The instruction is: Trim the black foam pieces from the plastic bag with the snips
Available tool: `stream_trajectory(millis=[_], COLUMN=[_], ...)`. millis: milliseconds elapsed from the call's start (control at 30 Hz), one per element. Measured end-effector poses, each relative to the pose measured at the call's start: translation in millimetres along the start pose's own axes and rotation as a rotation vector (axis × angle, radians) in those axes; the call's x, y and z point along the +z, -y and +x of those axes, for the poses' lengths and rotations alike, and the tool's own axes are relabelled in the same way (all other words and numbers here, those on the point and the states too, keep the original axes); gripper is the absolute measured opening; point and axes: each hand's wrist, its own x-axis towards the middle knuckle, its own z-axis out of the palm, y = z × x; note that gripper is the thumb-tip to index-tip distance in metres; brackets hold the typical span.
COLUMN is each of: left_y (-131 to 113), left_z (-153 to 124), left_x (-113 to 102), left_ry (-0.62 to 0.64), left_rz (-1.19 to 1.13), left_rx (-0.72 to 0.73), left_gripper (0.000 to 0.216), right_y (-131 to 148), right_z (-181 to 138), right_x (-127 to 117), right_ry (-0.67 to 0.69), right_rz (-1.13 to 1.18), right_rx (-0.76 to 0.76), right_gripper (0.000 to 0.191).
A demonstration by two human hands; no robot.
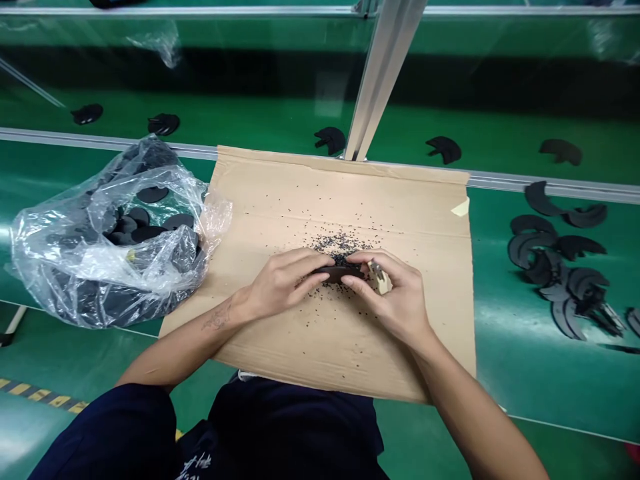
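Note:
Both hands meet over the cardboard sheet [270, 193], gripping a thin dark disc-like piece [343, 273] by its two ends. My left hand [287, 280] pinches its left end between thumb and fingers. On the opposite end, the thumb and fingers of my right hand [395, 293] are closed. Tucked in my right palm is a small tool with a pale yellow handle [383, 279]; its exact kind is partly hidden by the fingers. Many tiny black bits [340, 241] are scattered on the cardboard around and beyond the piece.
A clear plastic bag [65, 267] of black discs stands left of the cardboard. Curved black pieces [530, 250] lie in a loose pile on the green table [505, 373] at right. A metal post [383, 80] rises behind the cardboard from a rail with a glossy panel.

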Motion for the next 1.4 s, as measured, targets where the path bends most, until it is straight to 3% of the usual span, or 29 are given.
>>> stream_trajectory(millis=[67, 167, 267, 467, 1000, 1167, 1400], left_y=[-1, -3, -6, -7, -6, -8, -7], left_z=[-1, -1, -1, 0, -1, -2, 0], left_x=[1, 3, 2, 0, -10, -10, -9], left_ry=[0.013, -0.026, -0.083, -0.106, -0.024, -0.066, -0.033], left_rz=[0.028, -0.091, -0.244, -0.231, -0.265, -0.252, -0.321], left_rx=[0.060, -0.024, -0.103, -0.006, 0.030, -0.003, -0.004], left_gripper=[0.025, 0.036, 0.035, 0.028, 0.026, 0.017, 0.026], right_y=[-2, -4, -6, -9, -5, -5, 0], right_z=[-1, -4, -6, -8, -8, -10, -8], right_x=[0, 1, 3, 8, 10, 11, 14], right_ry=[0.043, 0.061, 0.038, 0.029, 0.067, 0.085, 0.073], right_rz=[-0.065, -0.090, -0.039, -0.030, -0.040, -0.005, 0.133], right_rx=[-0.139, -0.268, -0.310, -0.371, -0.345, -0.352, -0.245], right_gripper=[0.010, 0.015, 0.021, 0.030, 0.027, 0.029, 0.021])
